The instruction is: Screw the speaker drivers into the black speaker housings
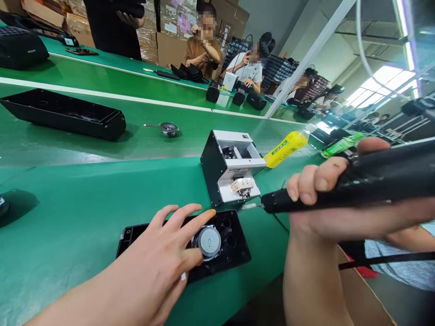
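Note:
A black speaker panel (238, 253) lies on the green work surface in front of me, with a round silver-backed speaker driver (209, 242) seated in it. Over the panel rests my left hand (166, 253), fingers spread; its index finger reaches past the driver and its thumb is at the driver's edge. A small white bit (184, 276) shows by the lower fingers; its kind is unclear. My right hand (316, 185) is wrapped around a black electric screwdriver (370, 181), blurred by motion. Its bit points left, above the panel's right end and apart from the driver.
Just behind the panel stands a screw feeder (234, 167), with a yellow drink bottle (287, 147) beside it. A loose speaker driver (169, 129) and a long black housing (64, 115) lie farther back. Several people sit or stand across the bench, near stacked cartons (173, 31).

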A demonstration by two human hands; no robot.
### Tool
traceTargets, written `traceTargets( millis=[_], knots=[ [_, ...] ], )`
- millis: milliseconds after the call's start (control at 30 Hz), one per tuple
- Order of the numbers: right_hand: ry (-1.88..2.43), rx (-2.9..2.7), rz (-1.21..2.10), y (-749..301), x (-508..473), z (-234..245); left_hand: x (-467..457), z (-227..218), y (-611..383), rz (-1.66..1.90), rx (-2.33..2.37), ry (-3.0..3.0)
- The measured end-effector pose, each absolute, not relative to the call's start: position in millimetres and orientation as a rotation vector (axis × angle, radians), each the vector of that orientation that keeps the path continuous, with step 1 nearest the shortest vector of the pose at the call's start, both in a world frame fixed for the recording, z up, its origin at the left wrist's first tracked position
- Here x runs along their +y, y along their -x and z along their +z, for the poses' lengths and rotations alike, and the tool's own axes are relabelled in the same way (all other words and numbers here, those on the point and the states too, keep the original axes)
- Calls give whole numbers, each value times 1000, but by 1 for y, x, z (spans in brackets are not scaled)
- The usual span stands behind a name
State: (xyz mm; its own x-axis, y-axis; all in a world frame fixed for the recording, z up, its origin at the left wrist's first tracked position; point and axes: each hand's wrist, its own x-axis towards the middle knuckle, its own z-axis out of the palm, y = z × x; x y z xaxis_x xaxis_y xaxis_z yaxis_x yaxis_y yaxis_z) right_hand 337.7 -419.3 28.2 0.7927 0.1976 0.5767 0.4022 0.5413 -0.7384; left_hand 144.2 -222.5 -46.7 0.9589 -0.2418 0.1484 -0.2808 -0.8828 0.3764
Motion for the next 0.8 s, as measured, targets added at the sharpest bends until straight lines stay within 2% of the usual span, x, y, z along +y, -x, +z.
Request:
traceTargets(
  millis=[167, 467, 800],
  knots=[
    [1000, -712, -362, -362, -388, 29, -210, -51, -143, 209, -414, -2763],
    [1038, -732, -330, -367, -381, 13, -209, -67, -142, 238, -411, -2908],
    [1105, -690, -308, -354, -399, 14, -212, -63, -142, 269, -330, -2818]
  ],
)
